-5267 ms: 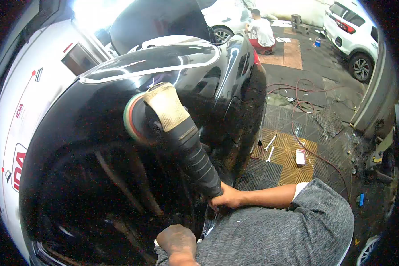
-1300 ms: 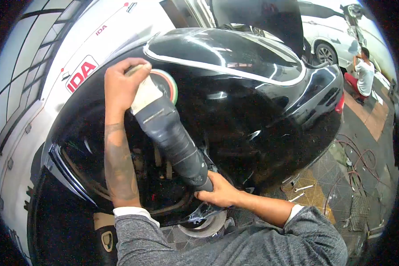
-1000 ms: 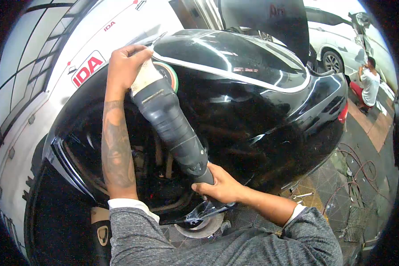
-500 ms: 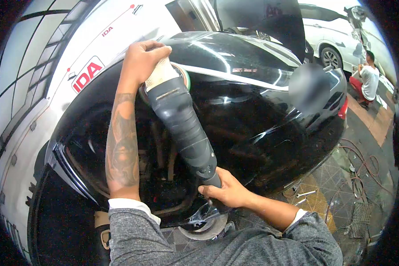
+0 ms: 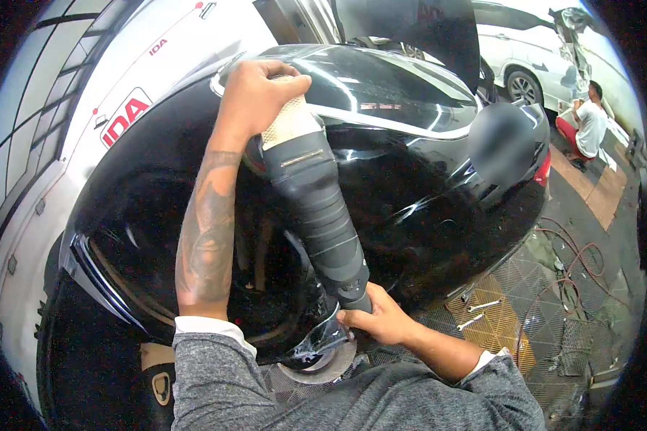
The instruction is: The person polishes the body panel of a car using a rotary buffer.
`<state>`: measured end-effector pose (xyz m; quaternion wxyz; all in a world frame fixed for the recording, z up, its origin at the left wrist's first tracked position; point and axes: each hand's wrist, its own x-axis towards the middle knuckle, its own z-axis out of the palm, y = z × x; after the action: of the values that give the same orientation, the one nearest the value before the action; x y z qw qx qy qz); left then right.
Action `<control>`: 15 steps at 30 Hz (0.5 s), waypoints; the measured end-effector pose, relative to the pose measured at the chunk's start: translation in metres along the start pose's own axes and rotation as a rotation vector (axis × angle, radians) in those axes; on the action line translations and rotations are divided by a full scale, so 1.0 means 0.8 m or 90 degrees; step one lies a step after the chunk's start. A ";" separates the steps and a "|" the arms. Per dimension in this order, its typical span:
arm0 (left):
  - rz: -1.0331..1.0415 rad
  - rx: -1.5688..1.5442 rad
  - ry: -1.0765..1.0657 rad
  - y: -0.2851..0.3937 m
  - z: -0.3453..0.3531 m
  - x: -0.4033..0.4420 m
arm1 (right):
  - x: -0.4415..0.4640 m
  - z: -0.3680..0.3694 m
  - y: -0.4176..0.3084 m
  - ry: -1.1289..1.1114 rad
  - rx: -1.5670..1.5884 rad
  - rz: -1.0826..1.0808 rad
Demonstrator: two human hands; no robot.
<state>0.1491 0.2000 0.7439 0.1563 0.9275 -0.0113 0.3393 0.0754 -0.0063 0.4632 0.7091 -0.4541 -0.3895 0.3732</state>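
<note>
A black car polisher (image 5: 315, 208) with a ribbed body and a pale, textured head cover lies slantwise across my view. My left hand (image 5: 260, 95) is closed over the pale head at its far end. Round the rear handle, nearer my body, my right hand (image 5: 381, 316) is wrapped. Beneath the tool is the glossy black side of a car (image 5: 424, 215), with a bright trim strip (image 5: 388, 128) under its windows. The polishing pad is hidden behind the head and my left arm, so its contact with the paint cannot be seen.
An open car door (image 5: 86, 345) stands at the lower left. Wrenches (image 5: 479, 312) lie on a yellow floor grate, and a red hose (image 5: 579, 262) coils at the right. Farther back, a person (image 5: 589, 129) squats by a white car (image 5: 514, 54).
The polisher and both hands have shifted to the right in view. The pad's coloured edge, visible before, is now hidden. The whole view has also moved slightly.
</note>
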 end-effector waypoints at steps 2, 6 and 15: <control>0.001 -0.013 -0.007 0.004 0.013 0.001 | -0.007 -0.007 0.001 0.009 -0.008 -0.010; 0.020 0.012 -0.007 0.017 0.040 0.004 | -0.020 -0.021 0.012 0.038 -0.007 -0.019; 0.135 0.040 -0.009 0.052 0.114 0.011 | -0.052 -0.050 0.041 0.059 0.105 0.020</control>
<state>0.2076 0.1344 0.6955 0.0906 0.9280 -0.1000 0.3474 0.0880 -0.0469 0.4122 0.7551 -0.4171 -0.3170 0.3940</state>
